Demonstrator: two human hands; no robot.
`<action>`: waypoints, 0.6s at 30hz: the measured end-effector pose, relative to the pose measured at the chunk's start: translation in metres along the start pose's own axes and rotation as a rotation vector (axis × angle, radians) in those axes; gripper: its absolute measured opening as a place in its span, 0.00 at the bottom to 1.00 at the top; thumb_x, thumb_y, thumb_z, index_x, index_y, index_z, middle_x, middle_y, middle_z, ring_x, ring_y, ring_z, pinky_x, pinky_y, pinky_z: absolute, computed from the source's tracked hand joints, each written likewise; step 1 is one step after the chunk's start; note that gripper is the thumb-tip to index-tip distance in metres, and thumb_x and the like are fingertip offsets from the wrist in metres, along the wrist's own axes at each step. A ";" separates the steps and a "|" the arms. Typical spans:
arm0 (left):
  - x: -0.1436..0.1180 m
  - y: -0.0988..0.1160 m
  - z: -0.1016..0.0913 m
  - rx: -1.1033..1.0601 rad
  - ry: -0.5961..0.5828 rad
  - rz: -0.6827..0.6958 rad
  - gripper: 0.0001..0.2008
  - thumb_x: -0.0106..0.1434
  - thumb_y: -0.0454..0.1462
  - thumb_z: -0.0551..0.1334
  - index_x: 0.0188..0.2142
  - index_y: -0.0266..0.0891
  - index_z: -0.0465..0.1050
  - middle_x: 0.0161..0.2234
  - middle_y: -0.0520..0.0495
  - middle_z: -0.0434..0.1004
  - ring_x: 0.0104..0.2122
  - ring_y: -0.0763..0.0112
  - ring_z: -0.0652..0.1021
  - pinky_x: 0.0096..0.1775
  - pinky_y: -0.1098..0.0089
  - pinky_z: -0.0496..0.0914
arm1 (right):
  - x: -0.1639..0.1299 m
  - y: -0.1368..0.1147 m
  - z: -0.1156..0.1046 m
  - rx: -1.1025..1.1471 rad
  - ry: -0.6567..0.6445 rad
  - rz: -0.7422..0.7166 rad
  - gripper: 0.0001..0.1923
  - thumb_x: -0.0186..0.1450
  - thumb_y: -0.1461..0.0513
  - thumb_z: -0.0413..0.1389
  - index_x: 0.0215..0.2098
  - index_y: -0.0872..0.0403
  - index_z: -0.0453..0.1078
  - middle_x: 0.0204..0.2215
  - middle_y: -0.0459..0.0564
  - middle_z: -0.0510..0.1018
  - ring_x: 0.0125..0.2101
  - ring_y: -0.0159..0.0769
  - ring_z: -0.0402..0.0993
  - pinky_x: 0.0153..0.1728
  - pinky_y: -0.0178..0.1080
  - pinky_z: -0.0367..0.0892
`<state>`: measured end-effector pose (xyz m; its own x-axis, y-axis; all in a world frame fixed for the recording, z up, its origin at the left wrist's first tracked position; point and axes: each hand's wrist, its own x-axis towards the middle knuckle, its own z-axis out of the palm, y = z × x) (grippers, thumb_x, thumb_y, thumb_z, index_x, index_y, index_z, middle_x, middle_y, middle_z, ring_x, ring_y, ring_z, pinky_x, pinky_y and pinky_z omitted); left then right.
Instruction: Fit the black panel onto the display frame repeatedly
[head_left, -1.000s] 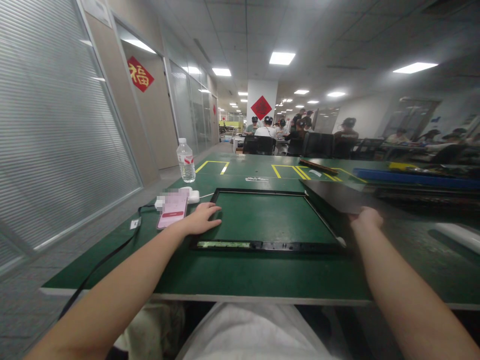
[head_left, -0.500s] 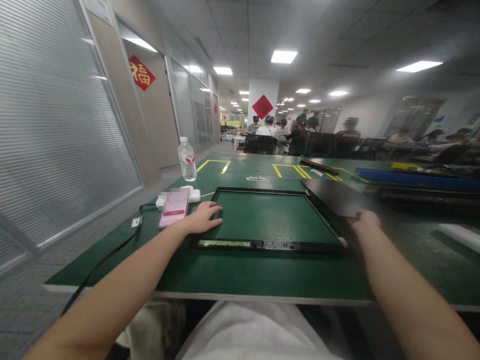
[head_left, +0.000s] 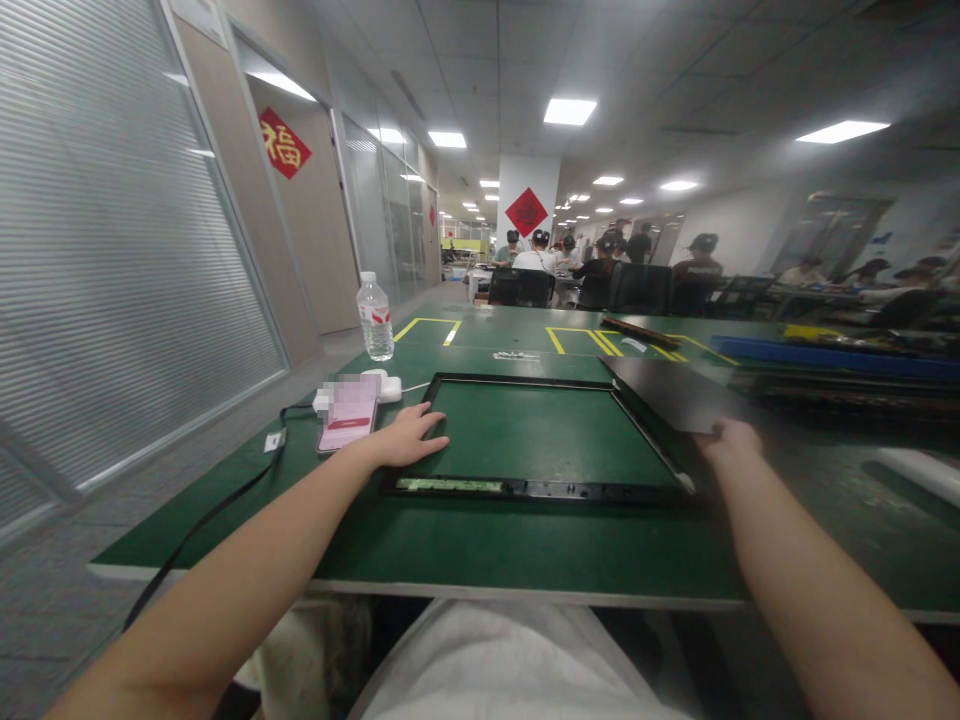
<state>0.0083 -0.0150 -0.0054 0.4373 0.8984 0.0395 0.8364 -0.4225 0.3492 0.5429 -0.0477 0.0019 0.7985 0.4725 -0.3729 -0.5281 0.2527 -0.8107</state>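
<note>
A black rectangular frame [head_left: 592,490] lies flat on the green table [head_left: 525,555], with the tabletop showing through its opening. Along its near bar runs a pale green strip [head_left: 450,486]. My left hand [head_left: 409,436] rests over the frame's left side, fingers spread. At the frame's right, my right hand [head_left: 733,443] grips the near edge of a thin dark panel [head_left: 675,395], thumb on top. The panel is tilted, and its left edge sits beside the frame's right bar. The fingers under the panel are hidden.
Left of the frame lie a phone [head_left: 349,415], a white charger [head_left: 388,387] and a black cable [head_left: 217,510]. A water bottle [head_left: 374,318] stands behind them. A blue bar [head_left: 825,358] and a white roll [head_left: 919,475] lie at right. Several people sit farther back.
</note>
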 end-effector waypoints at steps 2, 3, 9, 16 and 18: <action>0.000 0.000 0.000 -0.004 0.003 0.002 0.41 0.59 0.60 0.57 0.63 0.36 0.68 0.69 0.27 0.55 0.68 0.37 0.56 0.64 0.47 0.53 | -0.001 -0.001 -0.001 0.008 -0.014 0.015 0.13 0.57 0.76 0.48 0.33 0.54 0.64 0.29 0.42 0.73 0.23 0.27 0.72 0.29 0.36 0.75; 0.000 0.000 -0.001 -0.007 0.008 0.002 0.41 0.58 0.61 0.58 0.62 0.36 0.68 0.69 0.27 0.56 0.68 0.37 0.57 0.64 0.47 0.53 | -0.002 -0.002 -0.001 0.009 -0.017 0.018 0.13 0.57 0.76 0.48 0.33 0.54 0.63 0.28 0.42 0.73 0.23 0.27 0.72 0.29 0.35 0.75; -0.002 0.005 -0.003 0.013 -0.003 -0.012 0.42 0.59 0.61 0.57 0.63 0.36 0.67 0.69 0.27 0.55 0.68 0.37 0.57 0.64 0.47 0.54 | -0.001 -0.002 -0.001 0.013 -0.007 0.018 0.12 0.58 0.76 0.49 0.33 0.55 0.64 0.30 0.43 0.74 0.24 0.27 0.73 0.29 0.33 0.74; -0.004 0.010 -0.005 0.080 -0.030 -0.024 0.40 0.61 0.59 0.55 0.65 0.38 0.65 0.70 0.30 0.53 0.68 0.41 0.56 0.64 0.48 0.54 | 0.003 0.002 0.002 0.014 -0.009 0.025 0.15 0.58 0.76 0.49 0.36 0.53 0.66 0.30 0.45 0.75 0.25 0.29 0.74 0.33 0.35 0.77; -0.004 0.010 -0.005 0.067 -0.018 -0.019 0.39 0.61 0.59 0.56 0.64 0.38 0.66 0.69 0.30 0.55 0.68 0.41 0.56 0.64 0.48 0.55 | 0.004 0.002 0.003 0.006 -0.022 0.031 0.15 0.58 0.76 0.50 0.37 0.53 0.66 0.29 0.44 0.75 0.25 0.29 0.74 0.33 0.35 0.78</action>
<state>0.0128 -0.0219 0.0028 0.4261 0.9045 0.0164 0.8647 -0.4125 0.2868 0.5437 -0.0426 -0.0001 0.7752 0.4985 -0.3879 -0.5543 0.2424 -0.7962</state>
